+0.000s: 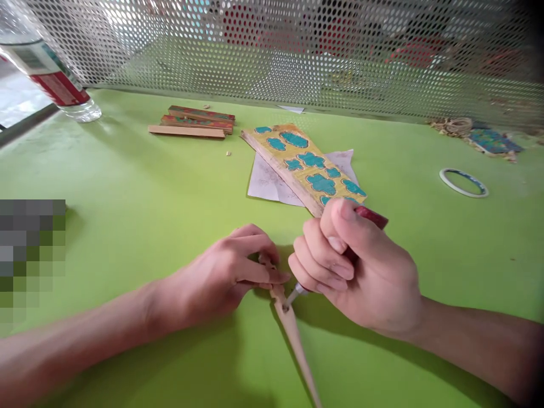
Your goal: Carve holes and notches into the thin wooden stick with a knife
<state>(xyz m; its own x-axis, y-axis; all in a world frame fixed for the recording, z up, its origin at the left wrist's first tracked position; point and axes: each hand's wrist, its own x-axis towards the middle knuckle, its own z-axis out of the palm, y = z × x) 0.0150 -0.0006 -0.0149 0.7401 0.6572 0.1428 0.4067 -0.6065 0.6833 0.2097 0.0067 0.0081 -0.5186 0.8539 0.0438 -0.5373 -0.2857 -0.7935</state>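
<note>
My left hand [250, 260] pinches the notched end of a slim wooden stick [291, 328] against the green table. The stick tapers to a point toward me. Wrapped in a fist around a dark red handle [373, 216], my right hand [361, 266] grips a carving tool. Its metal shaft [294, 294] comes out below the fist. The tool's tip meets a dark small hollow in the stick, just below the notches. My fingers cover part of the stick's far end and most of the handle.
Behind my hands, a painted wooden board [310, 161] lies on white paper [267, 181]. Wooden strips [191, 124] sit at the back left, near a plastic bottle [59, 79]. A tape roll [463, 182] and a cord bundle [454, 126] lie right. A perforated metal screen [272, 56] borders the table.
</note>
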